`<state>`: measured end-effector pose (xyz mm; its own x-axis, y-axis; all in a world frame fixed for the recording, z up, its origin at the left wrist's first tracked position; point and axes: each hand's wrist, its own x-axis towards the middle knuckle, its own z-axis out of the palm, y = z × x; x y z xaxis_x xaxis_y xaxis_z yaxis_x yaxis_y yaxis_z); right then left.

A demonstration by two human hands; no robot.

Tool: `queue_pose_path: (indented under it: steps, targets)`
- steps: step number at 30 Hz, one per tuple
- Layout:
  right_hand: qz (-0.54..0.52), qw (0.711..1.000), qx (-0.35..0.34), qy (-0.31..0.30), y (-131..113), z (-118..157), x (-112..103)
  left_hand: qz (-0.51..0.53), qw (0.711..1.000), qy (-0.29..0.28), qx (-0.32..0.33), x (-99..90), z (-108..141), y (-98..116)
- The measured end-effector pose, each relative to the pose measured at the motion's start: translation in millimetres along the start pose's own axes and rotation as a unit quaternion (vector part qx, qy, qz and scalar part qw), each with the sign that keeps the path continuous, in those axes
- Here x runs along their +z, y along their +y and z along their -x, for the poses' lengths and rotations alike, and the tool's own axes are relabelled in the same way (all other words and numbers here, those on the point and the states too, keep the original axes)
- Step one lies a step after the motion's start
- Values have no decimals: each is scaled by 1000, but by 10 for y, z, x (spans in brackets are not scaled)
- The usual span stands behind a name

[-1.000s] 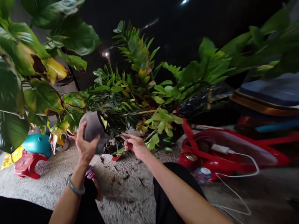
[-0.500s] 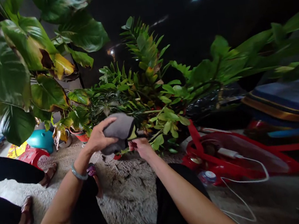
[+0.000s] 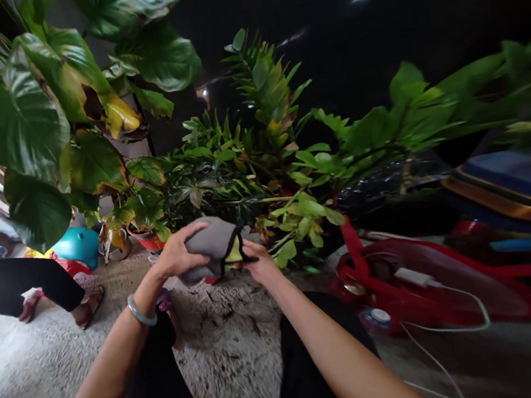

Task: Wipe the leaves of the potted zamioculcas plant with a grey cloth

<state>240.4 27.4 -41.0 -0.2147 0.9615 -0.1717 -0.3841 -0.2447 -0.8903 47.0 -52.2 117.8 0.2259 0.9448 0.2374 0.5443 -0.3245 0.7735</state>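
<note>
My left hand (image 3: pixel 180 251), with a pale bangle on its wrist, grips a soft grey cloth item (image 3: pixel 208 245) from the left side, thumb and fingers spread around it. The item has black edging and a yellow-green patch at its right end; its exact kind is unclear. At that right end, my right hand (image 3: pixel 261 264) pinches the dark edge between thumb and fingers. Both hands hold it above the rough floor, in front of leafy potted plants (image 3: pixel 274 153). Part of the item lies hidden behind my left fingers.
To the right are a red bag (image 3: pixel 354 252) with a white charger and cable (image 3: pixel 415 277), a bottle cap (image 3: pixel 380 316), and a blue cushioned stool (image 3: pixel 519 174). At left, a person's dark-clad leg (image 3: pixel 38 285) stands near a teal object (image 3: pixel 76 248). Large leaves (image 3: pixel 23 119) overhang.
The grey cloth item has turned slightly and sits a little lower, its black-edged end now facing my right hand more. At left, the other person's legs have shifted position.
</note>
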Motion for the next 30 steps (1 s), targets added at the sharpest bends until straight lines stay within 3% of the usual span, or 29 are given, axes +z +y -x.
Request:
queue_pose_path:
  steps: [3, 5, 8, 11, 13, 17, 20, 22, 27, 30]
  targets:
    - [-24, 999, 28, 20, -42, 40, 32, -1, 992, 126, 7, 25, -234, -29]
    - [-20, 998, 47, 19, -59, 52, 30, -25, 988, 149, -20, 108, -278, -108]
    - [-1, 997, 67, 32, -43, 36, -4, -63, 995, 46, -68, 228, -100, -225]
    - [7, 998, 60, 30, -6, 10, -27, -57, 995, -53, -64, 233, 130, -217]
    - [2, 999, 49, 23, 5, 6, -18, -38, 997, -46, -41, 177, 148, -131]
    - [-10, 999, 40, 20, -18, 37, 31, -4, 998, 69, 13, 80, -148, 52]
    - [-19, 999, 34, 16, -44, 62, 43, -15, 992, 123, 12, 113, -298, 30]
    - [-17, 999, 38, 16, -51, 67, 29, -40, 994, 102, -21, 161, -214, -65]
    - [-14, 998, 62, -3, -35, 52, -24, -62, 994, -26, -91, 137, 281, -241]
    - [-25, 998, 55, -11, -27, 48, -13, -32, 997, 9, -67, 43, 286, -161]
